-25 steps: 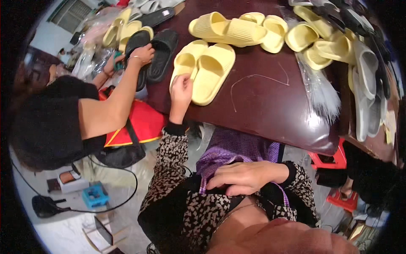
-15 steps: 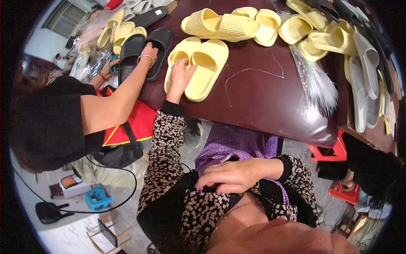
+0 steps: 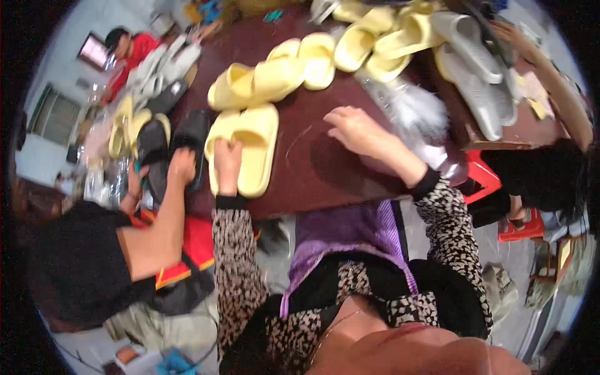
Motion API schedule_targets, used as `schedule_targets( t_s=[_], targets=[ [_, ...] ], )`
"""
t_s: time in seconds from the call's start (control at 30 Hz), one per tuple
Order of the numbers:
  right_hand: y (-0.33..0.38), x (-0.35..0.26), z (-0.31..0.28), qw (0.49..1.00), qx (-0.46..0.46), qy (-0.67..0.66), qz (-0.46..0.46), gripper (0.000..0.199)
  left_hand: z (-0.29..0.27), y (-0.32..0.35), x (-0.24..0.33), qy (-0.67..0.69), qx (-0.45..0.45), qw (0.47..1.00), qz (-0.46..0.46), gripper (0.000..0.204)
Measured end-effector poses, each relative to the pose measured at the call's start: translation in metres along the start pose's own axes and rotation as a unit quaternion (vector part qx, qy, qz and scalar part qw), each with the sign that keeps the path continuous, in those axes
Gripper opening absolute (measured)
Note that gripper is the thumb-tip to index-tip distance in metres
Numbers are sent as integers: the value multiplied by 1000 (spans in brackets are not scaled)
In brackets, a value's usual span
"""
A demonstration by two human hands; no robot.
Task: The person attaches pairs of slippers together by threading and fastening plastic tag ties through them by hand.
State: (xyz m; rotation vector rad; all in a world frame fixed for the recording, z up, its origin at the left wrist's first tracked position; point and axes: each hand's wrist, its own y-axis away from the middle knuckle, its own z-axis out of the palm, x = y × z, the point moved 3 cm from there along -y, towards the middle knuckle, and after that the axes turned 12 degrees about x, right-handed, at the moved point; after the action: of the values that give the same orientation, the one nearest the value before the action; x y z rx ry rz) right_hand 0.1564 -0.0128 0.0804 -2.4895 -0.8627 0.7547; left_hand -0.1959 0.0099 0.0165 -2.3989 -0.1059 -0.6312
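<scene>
Left hand point(image 3: 228, 164) covers the yellow slippers' point(image 3: 245, 147) heels.

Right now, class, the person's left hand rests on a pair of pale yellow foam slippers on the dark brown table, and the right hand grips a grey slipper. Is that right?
Not quite. In the head view, the right hand grips nothing; it hovers open above the dark brown table. The left hand does rest on the pale yellow foam slippers.

Soft, matt foam is seen in the pale yellow slippers point(image 3: 250, 147), smooth and unshiny. At three o'clock of them, the dark brown table point(image 3: 325, 169) is shown polished, faintly glossy. At one o'clock, a clear plastic bag point(image 3: 409, 109) glints, crinkled. At nine o'clock, black slippers point(image 3: 187, 140) appear matt, rubbery.
</scene>
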Motion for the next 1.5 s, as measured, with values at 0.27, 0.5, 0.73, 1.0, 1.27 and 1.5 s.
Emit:
schedule_targets(
  t_s=[0.27,0.5,0.73,1.0,1.27,1.5],
  targets=[
    [4,47,-1,990,-61,117,57,23,-7,1,22,-52,9,999,5,34],
    [57,35,-14,997,-23,70,17,7,1,-6,27,-32,-2,999,-7,34],
    [154,-5,-70,997,50,64,-4,7,-21,6,24,-30,21,999,-3,34],
    [372,24,-141,905,90,293,296,6,-14,15,32,36,6,999,26,34],
    [468,-1,-137,849,88,276,442,8,15,30,106,107,-64,992,-29,30],
    [367,-10,-131,897,222,199,325,14,44,55,189,108,-63,990,70,36]
  ],
)
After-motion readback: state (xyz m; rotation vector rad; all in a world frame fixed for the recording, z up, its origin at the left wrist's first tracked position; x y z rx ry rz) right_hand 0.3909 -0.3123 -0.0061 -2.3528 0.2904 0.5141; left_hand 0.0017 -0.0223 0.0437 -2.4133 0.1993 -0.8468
